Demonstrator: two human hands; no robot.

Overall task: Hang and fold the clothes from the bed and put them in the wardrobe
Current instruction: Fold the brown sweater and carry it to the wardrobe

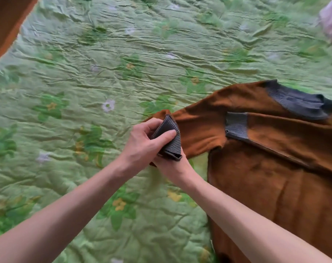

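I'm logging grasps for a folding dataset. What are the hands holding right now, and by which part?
Both the left hand and right hand grip the brown sweater by its grey ribbed sleeve cuff.

A wrinkled green quilted bedspread (108, 59) printed with green leaves and yellow and white flowers fills the view. A brown wooden board (5, 21) crosses the upper left corner.

a bedroom: green floral quilt (123, 73) covering bed
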